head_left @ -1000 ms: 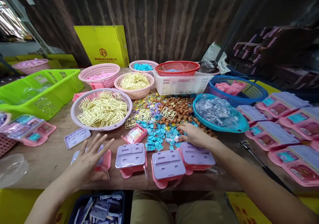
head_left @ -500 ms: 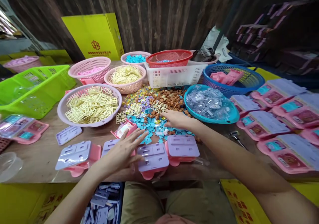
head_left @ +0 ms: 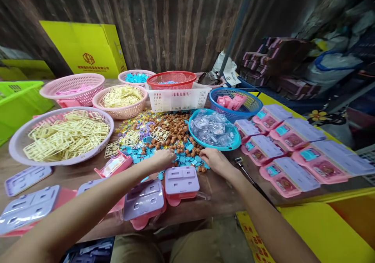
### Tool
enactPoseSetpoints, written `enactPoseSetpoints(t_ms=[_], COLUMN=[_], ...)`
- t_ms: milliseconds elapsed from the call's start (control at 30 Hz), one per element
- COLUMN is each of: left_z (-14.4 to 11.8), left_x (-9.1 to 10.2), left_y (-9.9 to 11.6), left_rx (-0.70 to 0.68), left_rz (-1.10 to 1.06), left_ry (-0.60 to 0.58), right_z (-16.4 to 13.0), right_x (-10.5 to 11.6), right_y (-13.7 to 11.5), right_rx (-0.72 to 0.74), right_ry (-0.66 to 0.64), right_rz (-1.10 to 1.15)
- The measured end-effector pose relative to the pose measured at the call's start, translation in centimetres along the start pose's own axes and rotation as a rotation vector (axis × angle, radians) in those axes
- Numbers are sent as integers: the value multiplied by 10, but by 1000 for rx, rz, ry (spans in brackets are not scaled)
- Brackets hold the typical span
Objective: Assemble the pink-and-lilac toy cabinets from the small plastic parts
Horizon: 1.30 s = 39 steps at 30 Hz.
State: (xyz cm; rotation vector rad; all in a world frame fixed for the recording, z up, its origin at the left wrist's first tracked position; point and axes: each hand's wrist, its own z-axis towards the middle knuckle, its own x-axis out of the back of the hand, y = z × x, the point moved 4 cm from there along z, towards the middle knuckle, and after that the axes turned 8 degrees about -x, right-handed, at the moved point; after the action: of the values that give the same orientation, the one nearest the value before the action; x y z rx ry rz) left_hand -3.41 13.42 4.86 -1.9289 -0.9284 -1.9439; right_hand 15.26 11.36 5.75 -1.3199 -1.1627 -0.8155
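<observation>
My left hand point(head_left: 163, 160) is over the pile of small blue plastic pieces point(head_left: 185, 160), its fingers curled together and partly hidden. Opposite it, my right hand point(head_left: 215, 160) reaches in at the pile's right edge, fingertips bent down and pressed together. I cannot make out what either hand holds. Brown bear-like pieces point(head_left: 176, 123) lie heaped just behind. Below the hands sit pink boxes with lilac lids, one a near box point(head_left: 181, 179), another a tilted box point(head_left: 145, 200). A cream sprue frame point(head_left: 159, 134) rests on the heap.
A turquoise basket point(head_left: 238, 140) of clear parts stands beyond my right hand. Finished-looking pink and lilac sets point(head_left: 285, 177) line the right side, near a metal-headed tool point(head_left: 238, 161). A lilac basket point(head_left: 17, 153) of cream frames and a green crate point(head_left: 23, 103) stand left.
The view has swung to the right. My left hand has left the lidded boxes for the blue pieces, fingers now curled. My right hand has drawn back from the cream frame toward the pile's right edge.
</observation>
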Motion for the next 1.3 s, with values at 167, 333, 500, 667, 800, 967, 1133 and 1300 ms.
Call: enactPoseSetpoints(t_ms=[167, 333, 500, 667, 800, 967, 1133, 1300], left_z=[10, 12, -4, -39, -72, -109, -141, -156], left_x=[-11, -11, 12, 35, 45, 38, 6, -25], left_y=[-4, -11, -17, -7, 32, 82, 104, 119], left_rx=[44, 82, 135, 221, 161, 81, 175, 198], left_rz=[-18, -54, -142, -241, -363, -338, -401, -439], left_ry=[-29, -27, 79, 233, 389, 517, 660, 705], right_z=[-30, -35, -39, -76, -116, -140, -125, -112], right_x=[-22, -43, -35, -7, -11, -62, -100, -109], right_y=[12, 15, 23, 14, -17, -48, -51, -50], right_rx=[-1, -24, -57, 30, 116, 232, 186, 161], right_ry=[-1, 57, 158, 357, 371, 374, 463, 452], right_rz=[-5, 25, 125, 420, 460, 352, 204, 43])
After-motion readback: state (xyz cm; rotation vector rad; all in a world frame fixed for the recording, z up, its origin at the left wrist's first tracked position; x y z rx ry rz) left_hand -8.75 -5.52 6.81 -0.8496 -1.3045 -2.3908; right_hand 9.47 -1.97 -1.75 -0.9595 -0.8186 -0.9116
